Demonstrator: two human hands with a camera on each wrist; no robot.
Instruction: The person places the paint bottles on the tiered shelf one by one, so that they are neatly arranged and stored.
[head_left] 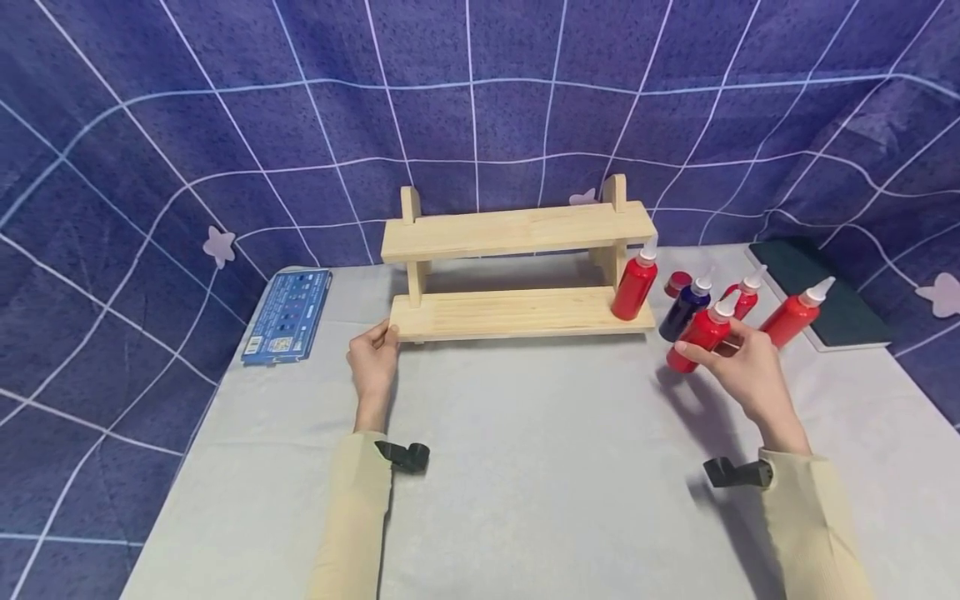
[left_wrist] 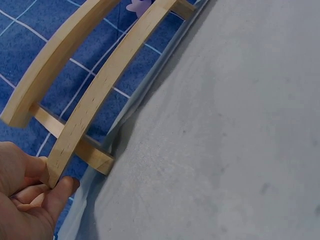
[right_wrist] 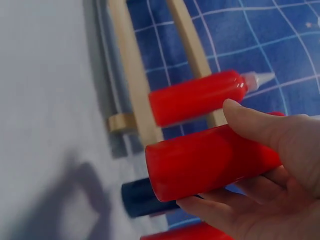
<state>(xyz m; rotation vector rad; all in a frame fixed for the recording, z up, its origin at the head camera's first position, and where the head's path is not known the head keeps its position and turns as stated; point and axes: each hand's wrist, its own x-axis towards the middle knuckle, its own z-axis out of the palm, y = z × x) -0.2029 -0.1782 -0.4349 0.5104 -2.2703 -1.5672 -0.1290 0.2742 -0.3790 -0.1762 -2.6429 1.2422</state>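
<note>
A two-tier wooden shelf (head_left: 510,312) stands at the back of the table. My left hand (head_left: 372,360) pinches the left end of its lower board, thumb and fingers on either side in the left wrist view. In my right hand (head_left: 742,367) is a red squeeze bottle (right_wrist: 210,162) with a white pointed nozzle, held off the table, its shadow falling below. Another red bottle (head_left: 634,287) stands upright on the right end of the lower board. Behind the held bottle are a dark blue bottle (head_left: 685,310) and a red bottle (head_left: 744,293); one more red bottle (head_left: 791,319) leans right of them.
A blue printed box (head_left: 287,317) lies at the table's left. A small red round lid-like thing (head_left: 678,283) is near the blue bottle. At the right back lies a dark green book or folder (head_left: 825,292). Blue gridded cloth (head_left: 480,125) hangs behind the white-covered table (head_left: 525,467).
</note>
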